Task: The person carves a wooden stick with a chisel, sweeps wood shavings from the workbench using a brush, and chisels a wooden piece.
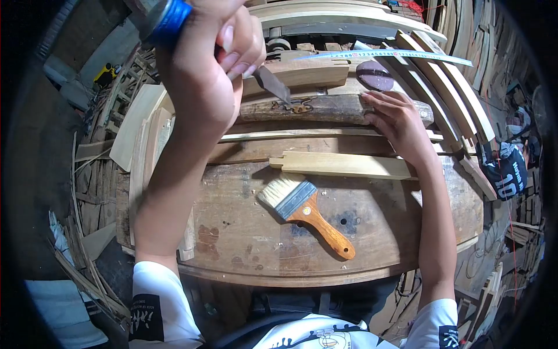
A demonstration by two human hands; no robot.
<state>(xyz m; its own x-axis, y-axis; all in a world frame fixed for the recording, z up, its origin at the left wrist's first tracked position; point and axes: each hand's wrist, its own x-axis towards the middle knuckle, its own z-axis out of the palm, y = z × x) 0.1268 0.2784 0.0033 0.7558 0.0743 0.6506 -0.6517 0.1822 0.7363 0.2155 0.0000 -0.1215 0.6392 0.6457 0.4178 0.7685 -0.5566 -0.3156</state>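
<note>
My left hand (215, 52), raised at the upper left, is closed around a chisel (273, 86). The chisel's blue handle end sticks out behind the fist, and its flat metal blade slants down to the right. The blade tip is at or just above a dark carved patch on a rough, bark-brown piece of wood (337, 108); whether it touches, I cannot tell. Over the right part of that wood lies my right hand (398, 119), fingers bent across its top and thumb at the near side, gripping it. A purple-grey oval block (375, 75) lies behind the right hand.
On the workbench (244, 232) lie a wide brush (317, 218) with a wooden handle and a pale tenoned wood strip (349, 165). A measuring tape (383, 54) stretches across the back. Boards (447, 87) lean at the right. Wood shavings dot the bench.
</note>
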